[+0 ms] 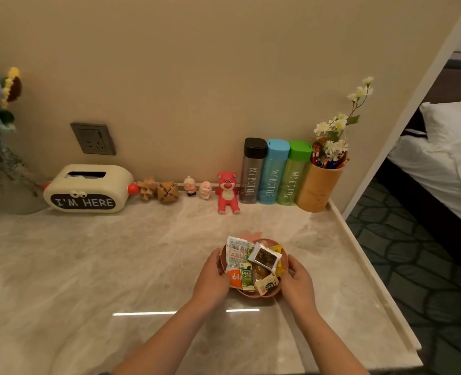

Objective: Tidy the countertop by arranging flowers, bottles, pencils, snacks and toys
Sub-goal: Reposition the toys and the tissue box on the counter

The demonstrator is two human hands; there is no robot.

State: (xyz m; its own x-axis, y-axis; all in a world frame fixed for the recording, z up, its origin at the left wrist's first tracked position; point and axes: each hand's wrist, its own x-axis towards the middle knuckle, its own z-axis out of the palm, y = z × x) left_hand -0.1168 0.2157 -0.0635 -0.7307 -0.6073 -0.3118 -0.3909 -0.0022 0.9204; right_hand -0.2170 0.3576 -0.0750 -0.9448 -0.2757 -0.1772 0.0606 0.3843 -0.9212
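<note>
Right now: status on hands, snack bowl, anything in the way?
Left hand and right hand cup the pink bowl on opposite sides. Snack packets piled inside. Countertop around it bare.

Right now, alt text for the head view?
Both hands, left hand and right hand, cup a pink bowl of snack packets on a marble countertop. Along the wall: tissue box, wooden puzzles, figurines, red bear, three bottles, pencil cup with flowers.
</note>
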